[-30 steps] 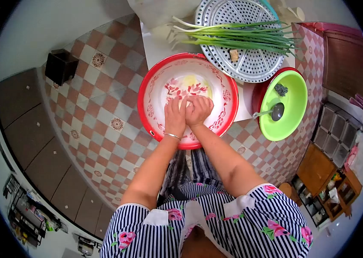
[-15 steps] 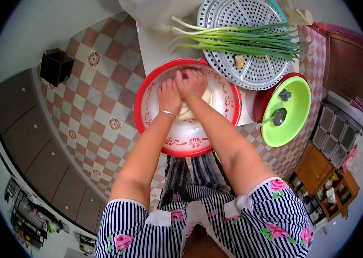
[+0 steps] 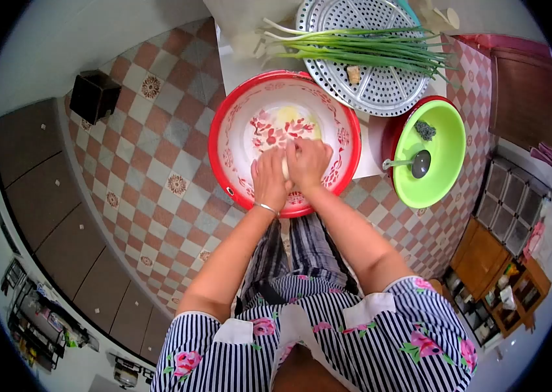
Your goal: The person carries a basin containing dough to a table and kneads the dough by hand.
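Inside a red-rimmed white enamel basin, pale dough shows in a small strip between my hands. My left hand curls over its left side, a bracelet at the wrist. From the right, my right hand closes on the same dough, the two hands nearly touching. Both are at the basin's near side, and they hide most of the dough. Red floral decoration and a yellowish patch show on the basin floor beyond them.
A perforated metal steamer tray behind the basin carries long green onions and a small tan piece. At right, a lime-green basin holds a ladle and a scouring pad. A black bin stands on the tiled floor.
My hands have drawn back from the basin's far side to its near side, bringing the dough with them. The basin's patterned floor is now uncovered.
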`<state>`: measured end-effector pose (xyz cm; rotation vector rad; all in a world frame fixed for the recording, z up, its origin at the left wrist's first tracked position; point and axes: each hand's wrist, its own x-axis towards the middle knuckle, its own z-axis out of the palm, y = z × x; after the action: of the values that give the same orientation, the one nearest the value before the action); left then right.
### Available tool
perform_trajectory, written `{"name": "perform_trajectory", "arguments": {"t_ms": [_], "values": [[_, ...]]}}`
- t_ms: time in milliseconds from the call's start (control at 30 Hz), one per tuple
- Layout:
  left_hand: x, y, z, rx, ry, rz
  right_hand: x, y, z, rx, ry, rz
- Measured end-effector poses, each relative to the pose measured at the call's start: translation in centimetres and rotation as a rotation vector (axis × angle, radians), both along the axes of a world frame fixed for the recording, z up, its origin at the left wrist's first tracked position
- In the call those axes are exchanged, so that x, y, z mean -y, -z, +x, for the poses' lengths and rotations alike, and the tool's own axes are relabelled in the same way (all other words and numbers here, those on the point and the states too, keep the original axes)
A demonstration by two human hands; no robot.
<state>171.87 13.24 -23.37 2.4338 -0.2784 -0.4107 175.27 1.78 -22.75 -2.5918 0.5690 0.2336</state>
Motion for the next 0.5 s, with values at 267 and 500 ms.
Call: {"name": "perform_trajectory", "arguments": {"t_ms": [267,500], "values": [[-0.1,4.4,0.9,0.16,0.046,0.074,-0.6,5.5,-1.1,0.468,-0.019,-0.009],[0.4,7.2,4.3,0.122,-0.057,0.108,-0.3,7.4,3.9,0.41,-0.104,0.024]]}}
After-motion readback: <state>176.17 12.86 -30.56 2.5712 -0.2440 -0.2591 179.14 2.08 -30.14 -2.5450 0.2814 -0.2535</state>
